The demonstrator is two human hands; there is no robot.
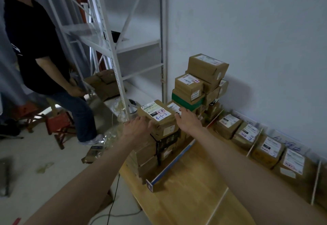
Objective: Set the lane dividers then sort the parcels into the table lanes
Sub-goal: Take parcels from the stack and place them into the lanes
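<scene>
Both hands are holding the top parcel (158,118) of a stack at the table's (185,180) far left corner: the left hand (137,124) is gripping its left side, the right hand (186,118) is lying with fingers straight on its right edge. A blue-edged divider (172,165) is standing just beside the stack.

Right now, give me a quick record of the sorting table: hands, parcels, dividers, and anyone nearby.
left hand: grips near-left edge of top parcel, marked 4-1-3
right hand: fingers straight, resting on that parcel's right side
near stack: table's left corner, beside blue-edged divider
tall stack: against the wall
lane parcels: row along the wall, thin dividers between
bystander: seated at left, dark shirt
</scene>
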